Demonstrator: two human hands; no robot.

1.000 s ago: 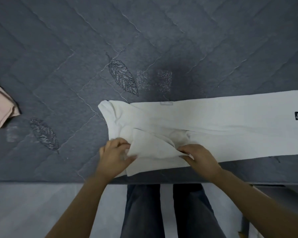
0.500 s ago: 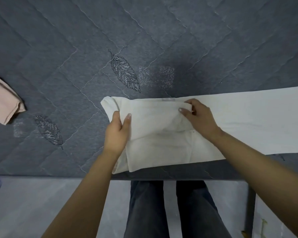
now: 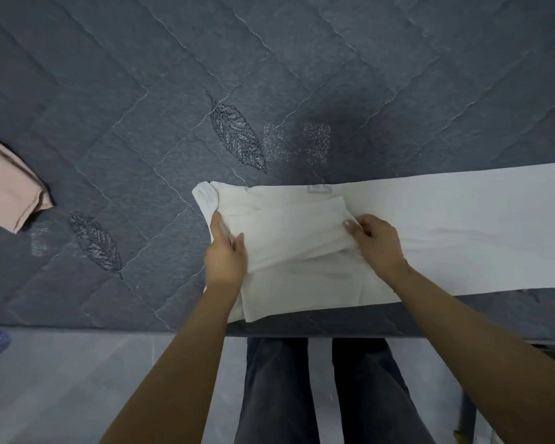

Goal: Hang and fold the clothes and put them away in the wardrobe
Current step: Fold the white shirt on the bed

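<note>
Pink garment (image 3: 8,184) at far left of bed (image 3: 109,91), untouched. White shirt (image 3: 446,225) flat along near edge. Left hand (image 3: 226,257) pinching folded sleeve flap; right hand (image 3: 377,240) curled on its other end. Best: lay flap square, smooth creases before next fold.

single head-worn wide-angle view, looking forward and steeply down, close over the near edge of the grey quilted bed (image 3: 302,75), both forearms entering from the bottom edge — floor (image 3: 61,379) and the wearer's legs (image 3: 318,395) below, frame edges curved
</note>
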